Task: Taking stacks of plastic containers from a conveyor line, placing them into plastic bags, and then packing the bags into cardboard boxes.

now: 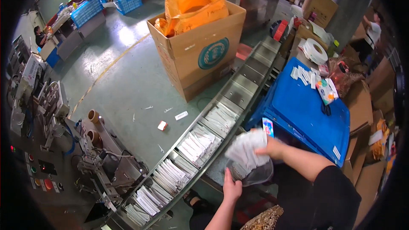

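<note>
My right hand [272,148] grips a fanned bundle of white sachets [247,149] just above a clear plastic container [252,174]. My left hand [232,187] holds the near rim of that container from below. Both hands are right beside a long metal conveyor [232,121] made of divided compartments. Several of those compartments hold stacks of the same white sachets [197,144]; the far compartments are bare metal.
A blue plastic crate lid [309,113] to my right carries loose sachets, scissors and a phone [268,127]. A big cardboard box [200,53] with an orange bag stands behind the conveyor. A packing machine [55,145] is at left. Other people work far off.
</note>
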Available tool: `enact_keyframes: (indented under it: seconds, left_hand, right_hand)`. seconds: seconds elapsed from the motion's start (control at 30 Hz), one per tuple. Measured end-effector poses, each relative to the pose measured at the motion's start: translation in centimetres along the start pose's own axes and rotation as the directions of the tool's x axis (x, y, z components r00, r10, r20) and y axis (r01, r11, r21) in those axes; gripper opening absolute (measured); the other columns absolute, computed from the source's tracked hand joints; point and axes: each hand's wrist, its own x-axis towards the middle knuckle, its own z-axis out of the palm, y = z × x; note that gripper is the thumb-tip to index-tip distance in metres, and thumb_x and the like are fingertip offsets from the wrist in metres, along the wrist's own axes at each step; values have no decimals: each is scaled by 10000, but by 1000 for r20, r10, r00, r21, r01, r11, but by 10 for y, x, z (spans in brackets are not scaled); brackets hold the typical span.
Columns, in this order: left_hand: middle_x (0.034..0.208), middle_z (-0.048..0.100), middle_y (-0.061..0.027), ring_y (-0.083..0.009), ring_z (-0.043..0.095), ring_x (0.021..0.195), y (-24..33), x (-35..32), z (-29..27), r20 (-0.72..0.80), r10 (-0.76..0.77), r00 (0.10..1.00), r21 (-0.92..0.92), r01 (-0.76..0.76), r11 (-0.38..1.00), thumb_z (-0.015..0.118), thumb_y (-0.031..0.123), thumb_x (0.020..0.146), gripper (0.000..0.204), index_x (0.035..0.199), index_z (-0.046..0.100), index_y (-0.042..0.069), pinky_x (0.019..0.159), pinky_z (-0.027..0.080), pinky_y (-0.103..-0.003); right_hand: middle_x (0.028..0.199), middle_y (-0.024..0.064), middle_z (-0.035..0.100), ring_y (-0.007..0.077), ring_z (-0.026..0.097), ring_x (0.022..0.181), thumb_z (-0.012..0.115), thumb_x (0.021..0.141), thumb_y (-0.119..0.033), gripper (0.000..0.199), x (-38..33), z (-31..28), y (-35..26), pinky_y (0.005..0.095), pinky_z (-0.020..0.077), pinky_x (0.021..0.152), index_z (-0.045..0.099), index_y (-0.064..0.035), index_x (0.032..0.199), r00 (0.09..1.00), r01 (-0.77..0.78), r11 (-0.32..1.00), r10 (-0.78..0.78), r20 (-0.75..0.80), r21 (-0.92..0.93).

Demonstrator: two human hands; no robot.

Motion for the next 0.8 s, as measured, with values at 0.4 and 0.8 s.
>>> enact_keyframes:
  seconds: [0.4,0.8]
  left_hand:
    - [1405,226,-241,-351,372,1226,28,-27,8,176,-4,984,127,-19,992,487,100,706,779,1385,122,-11,912,402,-345]
    - [1389,229,-265,-381,282,1270,38,-34,-1,271,-7,963,80,-15,997,482,90,708,758,1366,133,-50,1010,309,-372]
  right_hand:
    - [1242,226,442,403,432,1140,707,620,-398,894,1,-15,144,477,379,930,278,-81,1337,857,-514,317,242,-455,-797]
    - [1435,153,187,447,68,1312,612,618,-655,933,9,27,114,710,82,945,313,-160,1351,798,-576,186,338,-498,-796]
